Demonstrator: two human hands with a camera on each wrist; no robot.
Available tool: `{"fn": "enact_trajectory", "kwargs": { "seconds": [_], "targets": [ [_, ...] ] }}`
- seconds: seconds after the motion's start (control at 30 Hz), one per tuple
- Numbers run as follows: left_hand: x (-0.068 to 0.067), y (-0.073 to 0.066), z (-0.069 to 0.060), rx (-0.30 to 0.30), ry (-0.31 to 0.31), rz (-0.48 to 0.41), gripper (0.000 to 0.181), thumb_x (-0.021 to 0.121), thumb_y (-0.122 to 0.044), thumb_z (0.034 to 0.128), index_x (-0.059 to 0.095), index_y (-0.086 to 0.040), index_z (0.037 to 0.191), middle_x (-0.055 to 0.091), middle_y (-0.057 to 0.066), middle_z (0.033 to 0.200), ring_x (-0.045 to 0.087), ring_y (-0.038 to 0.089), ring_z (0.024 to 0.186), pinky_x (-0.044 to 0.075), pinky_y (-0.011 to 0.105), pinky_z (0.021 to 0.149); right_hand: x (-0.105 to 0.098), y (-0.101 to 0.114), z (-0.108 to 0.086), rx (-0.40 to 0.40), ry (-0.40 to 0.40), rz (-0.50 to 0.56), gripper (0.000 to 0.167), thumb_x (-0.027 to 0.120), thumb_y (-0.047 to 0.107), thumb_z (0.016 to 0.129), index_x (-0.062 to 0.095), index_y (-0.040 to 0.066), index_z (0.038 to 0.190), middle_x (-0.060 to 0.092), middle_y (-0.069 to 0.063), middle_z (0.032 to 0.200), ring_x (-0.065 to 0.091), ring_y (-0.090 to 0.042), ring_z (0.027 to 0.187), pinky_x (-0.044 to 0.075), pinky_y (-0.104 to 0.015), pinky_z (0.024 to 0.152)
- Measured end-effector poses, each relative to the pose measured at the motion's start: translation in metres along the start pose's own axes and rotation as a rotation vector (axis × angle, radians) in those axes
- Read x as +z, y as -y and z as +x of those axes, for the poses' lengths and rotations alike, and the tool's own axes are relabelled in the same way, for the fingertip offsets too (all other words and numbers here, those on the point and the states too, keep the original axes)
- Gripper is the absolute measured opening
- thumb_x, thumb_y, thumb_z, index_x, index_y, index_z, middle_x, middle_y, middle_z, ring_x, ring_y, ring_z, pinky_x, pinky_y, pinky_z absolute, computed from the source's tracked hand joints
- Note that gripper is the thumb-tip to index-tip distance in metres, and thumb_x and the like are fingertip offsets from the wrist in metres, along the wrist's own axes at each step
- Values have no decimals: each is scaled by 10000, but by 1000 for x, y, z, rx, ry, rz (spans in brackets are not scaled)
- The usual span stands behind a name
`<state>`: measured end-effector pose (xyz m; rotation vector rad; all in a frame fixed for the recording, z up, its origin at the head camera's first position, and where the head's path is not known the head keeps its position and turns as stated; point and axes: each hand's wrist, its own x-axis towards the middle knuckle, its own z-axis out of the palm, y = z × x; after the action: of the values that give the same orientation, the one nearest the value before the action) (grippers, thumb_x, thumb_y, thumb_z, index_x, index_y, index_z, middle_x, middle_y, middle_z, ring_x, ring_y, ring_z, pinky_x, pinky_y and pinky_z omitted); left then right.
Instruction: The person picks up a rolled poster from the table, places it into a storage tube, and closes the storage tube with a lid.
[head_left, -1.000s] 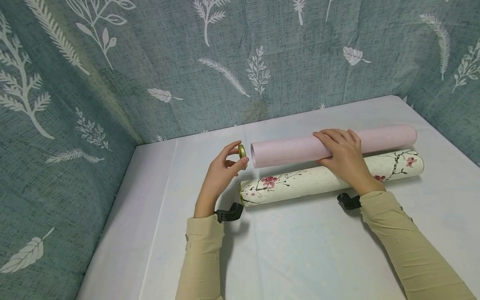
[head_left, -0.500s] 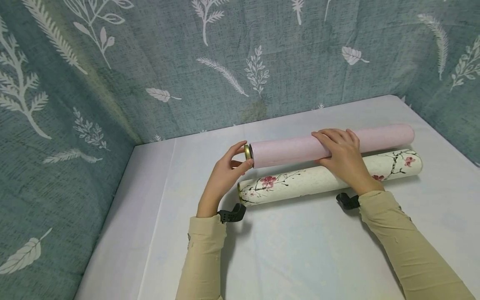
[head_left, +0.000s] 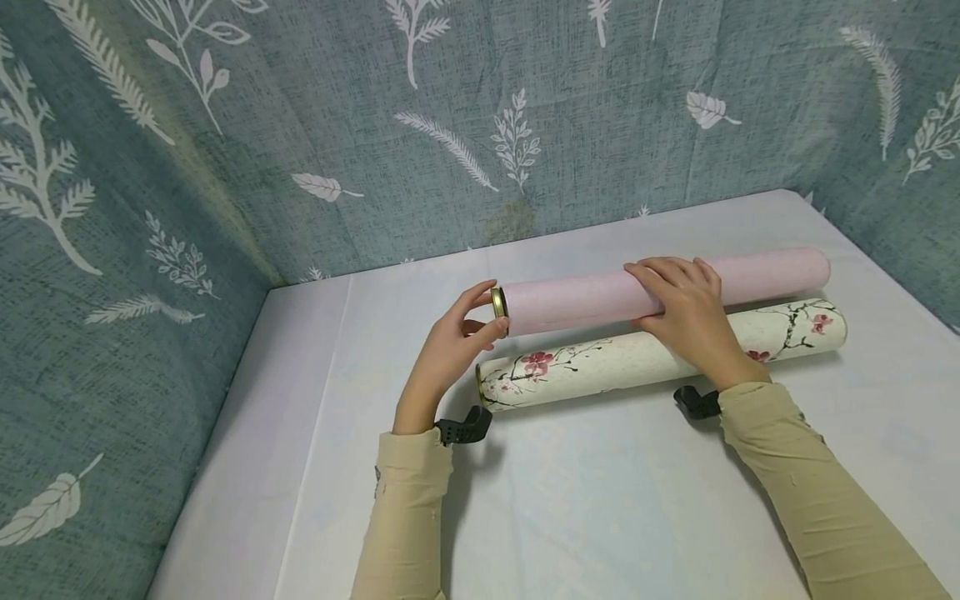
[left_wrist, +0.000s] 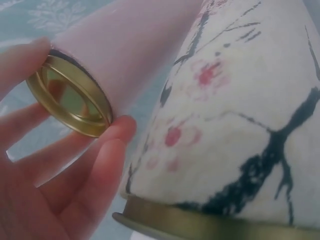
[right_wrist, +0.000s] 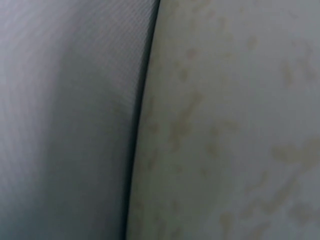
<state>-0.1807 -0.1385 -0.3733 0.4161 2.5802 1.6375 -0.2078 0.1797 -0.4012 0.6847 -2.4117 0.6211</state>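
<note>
A gold metal cap [left_wrist: 75, 95] sits against the left end of a pink tube [head_left: 577, 302], partly in its mouth, with a thin dark gap along the rim. My left hand [head_left: 442, 354] pinches the cap by its edge between thumb and fingers. Over the middle of the pink tube lies my right hand [head_left: 686, 321], its fingers curled round the top. In front, nearly parallel, is a white tube [head_left: 600, 368] printed with dark branches and pink blossoms. A gold rim [left_wrist: 200, 222] closes its near end. The right wrist view shows only the white tube's surface close up.
Both tubes lie on a table with a white cloth [head_left: 585, 508]. A green curtain [head_left: 375, 183] with white leaf patterns hangs behind and at both sides. Each wrist wears a black camera mount [head_left: 465, 427].
My left hand has moved right, bringing the gold cap from just off the pink tube's open end up against it. The right hand and both tubes have stayed in place.
</note>
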Motion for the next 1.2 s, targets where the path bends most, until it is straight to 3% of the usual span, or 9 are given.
{"fn": "enact_trajectory", "kwargs": {
  "seconds": [0.17, 0.3, 0.4, 0.53, 0.67, 0.97, 1.2],
  "targets": [
    [2, -4, -1, -5, 10, -6, 563, 602, -485, 796, 320, -506, 1283, 435, -120, 1280, 602, 219, 869, 471, 423, 721, 0, 0, 0, -7, -7, -1, 715, 820, 142, 604, 511, 178, 1248, 493, -57, 1221, 373, -314, 1154, 108, -531, 1000],
    [2, -18, -6, -32, 26, -24, 544, 598, -386, 838, 332, -459, 1307, 427, -79, 1294, 597, 212, 857, 464, 450, 731, 1, 0, -1, -12, -11, -1, 712, 825, 148, 596, 519, 169, 1239, 497, -60, 1215, 375, -318, 1151, 110, -534, 998],
    [2, -15, -6, -27, 30, -29, 527, 574, -424, 843, 328, -468, 1308, 422, -80, 1297, 596, 239, 870, 468, 433, 727, 1, -1, -1, -12, -11, -1, 715, 826, 147, 594, 518, 169, 1238, 496, -59, 1216, 375, -319, 1150, 109, -533, 998],
    [2, -1, 0, 1, 32, -26, 528, 542, -534, 815, 313, -516, 1290, 426, -98, 1289, 595, 257, 902, 481, 389, 711, 1, -1, 0, -9, -8, 2, 717, 824, 140, 597, 515, 172, 1243, 494, -58, 1218, 373, -317, 1150, 107, -531, 999],
    [1, -2, 0, 4, 39, -41, 519, 543, -522, 821, 324, -509, 1291, 435, -85, 1283, 589, 264, 917, 481, 405, 721, 1, 0, 0, -5, -2, 4, 715, 820, 139, 603, 512, 177, 1248, 492, -57, 1221, 370, -316, 1154, 105, -530, 1000],
    [-1, -25, -10, -13, 51, -79, 487, 559, -348, 875, 363, -411, 1317, 429, -21, 1280, 582, 222, 907, 455, 463, 766, 1, 0, -1, -5, -2, 3, 717, 815, 140, 611, 506, 188, 1256, 490, -57, 1226, 368, -314, 1157, 103, -535, 999],
    [0, -29, -12, -33, 17, -46, 483, 576, -333, 866, 386, -413, 1303, 454, -54, 1266, 595, 138, 865, 438, 462, 798, 1, -1, 0, -22, -27, -8, 712, 825, 157, 596, 522, 187, 1240, 500, -47, 1217, 382, -311, 1146, 125, -539, 989]
  ]
}}
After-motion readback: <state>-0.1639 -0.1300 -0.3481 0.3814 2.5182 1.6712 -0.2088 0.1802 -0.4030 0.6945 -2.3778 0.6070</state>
